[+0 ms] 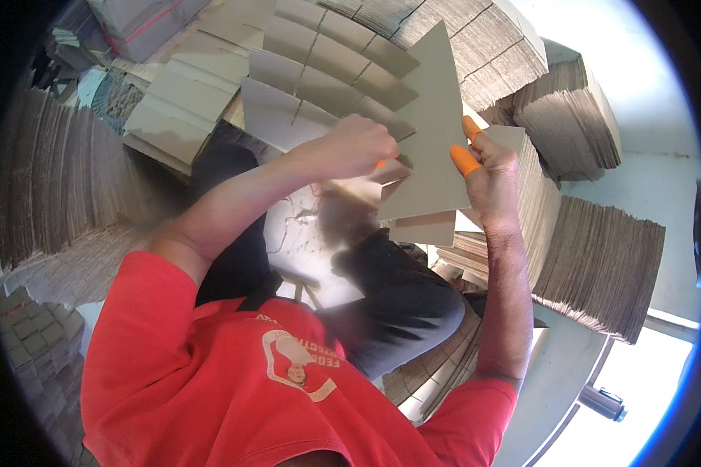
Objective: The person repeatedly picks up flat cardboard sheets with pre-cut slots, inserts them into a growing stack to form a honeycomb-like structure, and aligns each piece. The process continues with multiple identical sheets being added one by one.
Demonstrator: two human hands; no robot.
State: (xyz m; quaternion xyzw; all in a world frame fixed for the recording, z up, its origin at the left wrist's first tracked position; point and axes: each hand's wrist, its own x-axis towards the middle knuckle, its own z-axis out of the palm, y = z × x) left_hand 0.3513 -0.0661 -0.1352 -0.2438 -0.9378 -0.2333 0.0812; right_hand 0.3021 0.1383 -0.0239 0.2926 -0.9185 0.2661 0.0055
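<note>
In front of me is a cardboard divider (308,74) made of grey strips slotted crosswise into open cells. My left hand (354,148) is closed at its near right edge, fingers curled in and mostly hidden; an orange finger cover shows below them. My right hand (491,175) grips the right edge of a flat grey cardboard sheet (428,132), with orange covers on thumb and finger. That sheet stands tilted against the divider's right-hand strip ends. Another pale cardboard piece (424,229) shows just beneath the sheet.
Bundled cardboard stacks (475,47) stand at the far side, with another stack (600,257) at the right. Tall cardboard stacks (62,171) fill the left. Flat grey cardboard pieces (183,101) lie left of the divider. My bent legs (397,288) are below the work.
</note>
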